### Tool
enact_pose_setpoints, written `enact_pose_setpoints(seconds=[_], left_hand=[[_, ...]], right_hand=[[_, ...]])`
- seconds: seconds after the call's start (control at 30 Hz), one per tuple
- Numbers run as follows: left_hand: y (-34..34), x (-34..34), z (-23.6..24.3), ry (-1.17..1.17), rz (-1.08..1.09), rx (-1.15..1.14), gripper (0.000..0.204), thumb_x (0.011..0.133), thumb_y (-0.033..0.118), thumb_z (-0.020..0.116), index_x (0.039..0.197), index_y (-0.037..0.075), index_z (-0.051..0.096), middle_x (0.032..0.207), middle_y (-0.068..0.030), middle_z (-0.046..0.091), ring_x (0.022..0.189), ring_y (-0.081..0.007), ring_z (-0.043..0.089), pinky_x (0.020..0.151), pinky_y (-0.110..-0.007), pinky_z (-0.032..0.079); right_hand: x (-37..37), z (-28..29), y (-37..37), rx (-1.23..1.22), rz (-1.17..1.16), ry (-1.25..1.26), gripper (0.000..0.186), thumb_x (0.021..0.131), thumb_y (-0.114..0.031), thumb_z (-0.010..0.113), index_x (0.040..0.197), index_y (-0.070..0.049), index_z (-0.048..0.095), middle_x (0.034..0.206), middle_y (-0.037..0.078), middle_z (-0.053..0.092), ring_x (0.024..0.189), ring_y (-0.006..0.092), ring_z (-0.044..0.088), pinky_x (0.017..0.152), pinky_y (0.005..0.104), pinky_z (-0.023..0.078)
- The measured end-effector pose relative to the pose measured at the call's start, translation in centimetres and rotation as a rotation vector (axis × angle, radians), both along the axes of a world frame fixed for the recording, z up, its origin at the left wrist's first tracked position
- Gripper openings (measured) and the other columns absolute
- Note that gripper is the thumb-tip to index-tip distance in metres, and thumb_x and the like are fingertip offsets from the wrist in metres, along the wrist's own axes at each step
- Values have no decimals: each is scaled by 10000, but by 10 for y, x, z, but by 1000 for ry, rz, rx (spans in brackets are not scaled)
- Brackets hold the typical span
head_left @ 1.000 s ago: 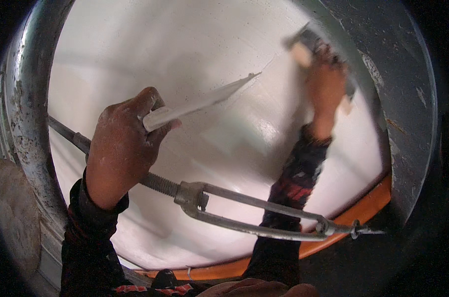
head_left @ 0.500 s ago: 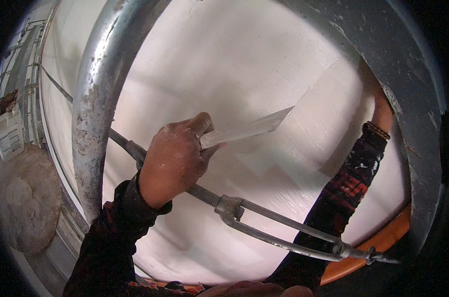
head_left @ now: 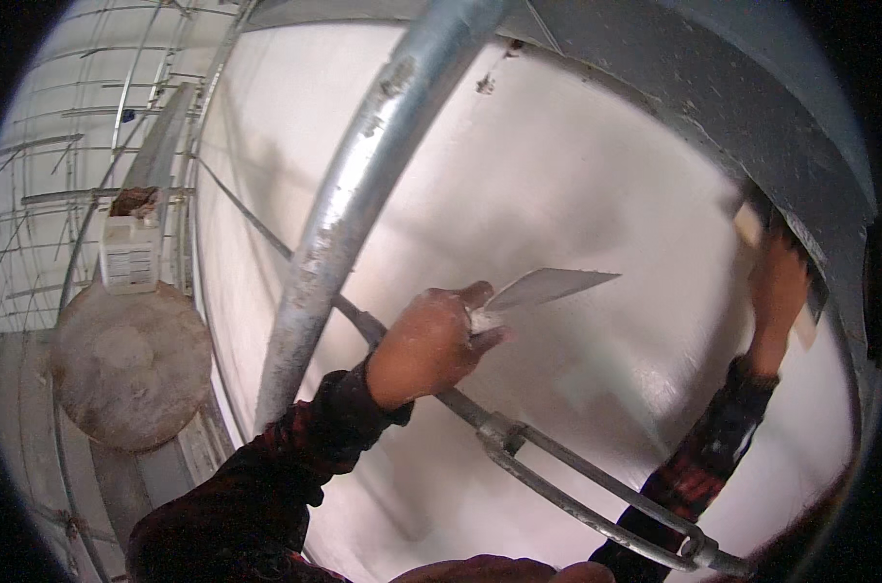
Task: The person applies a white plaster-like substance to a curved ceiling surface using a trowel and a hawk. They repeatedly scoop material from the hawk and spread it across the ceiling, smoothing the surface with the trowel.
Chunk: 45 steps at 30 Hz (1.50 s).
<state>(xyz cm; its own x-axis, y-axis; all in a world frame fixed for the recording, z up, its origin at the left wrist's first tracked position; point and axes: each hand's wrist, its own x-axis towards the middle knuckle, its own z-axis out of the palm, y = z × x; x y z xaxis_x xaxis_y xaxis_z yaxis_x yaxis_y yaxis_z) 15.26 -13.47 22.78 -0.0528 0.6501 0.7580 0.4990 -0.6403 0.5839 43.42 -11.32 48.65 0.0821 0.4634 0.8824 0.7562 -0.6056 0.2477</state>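
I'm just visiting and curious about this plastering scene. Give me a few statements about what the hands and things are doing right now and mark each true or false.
1. The left hand grips a flat putty knife. True.
2. The right hand rests on the metal pipe. False: it is raised at the right edge of the white wall, holding a trowel against it.
3. A thin metal brace crosses below the left hand. True.
4. The putty knife's blade points down toward the floor. False: it points rightward, slightly up.
5. A dusty round disc sits at far left. True.
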Motion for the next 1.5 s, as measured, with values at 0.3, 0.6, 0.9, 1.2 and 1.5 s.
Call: enact_pose_setpoints(seconds=[0.3,0.6,0.9,1.2,1.5], left_hand=[[0,23,22,-29,-202,-154,386,869,288,678,1071,-34,615,723,-253,622,597,-367,620,600,-432,498],[12,24,13,-188,-57,-62,231,791,149,769,849,2,600,742,-95,626,569,-182,569,576,-327,484],[14,29,12,-267,-76,18,213,805,132,751,761,25,572,647,-26,560,532,-120,505,502,-265,430],[14,34,13,-214,-73,-20,249,824,195,744,765,-3,606,655,-124,599,548,-229,539,576,-362,450],[23,29,8,-96,-108,-103,261,865,248,695,809,2,626,611,-62,574,528,-134,503,555,-316,432]], right_hand=[[32,-227,-63,-4,-95,-288,588,936,-271,426,1496,-169,277,1566,35,243,1416,283,268,1135,513,188],[62,2,-10,412,-191,-409,507,907,-265,571,1399,-232,454,1342,100,551,1217,338,531,1016,558,385],[105,85,-16,375,13,-401,359,900,-308,530,1183,-107,621,1127,161,657,1053,326,632,875,458,499],[84,50,-34,134,-22,-260,393,883,-273,549,1235,-103,594,1107,165,663,1033,327,638,864,458,501],[50,-342,-90,-194,188,0,469,992,-262,388,1457,-216,344,1538,65,285,1435,327,192,1110,661,103]])
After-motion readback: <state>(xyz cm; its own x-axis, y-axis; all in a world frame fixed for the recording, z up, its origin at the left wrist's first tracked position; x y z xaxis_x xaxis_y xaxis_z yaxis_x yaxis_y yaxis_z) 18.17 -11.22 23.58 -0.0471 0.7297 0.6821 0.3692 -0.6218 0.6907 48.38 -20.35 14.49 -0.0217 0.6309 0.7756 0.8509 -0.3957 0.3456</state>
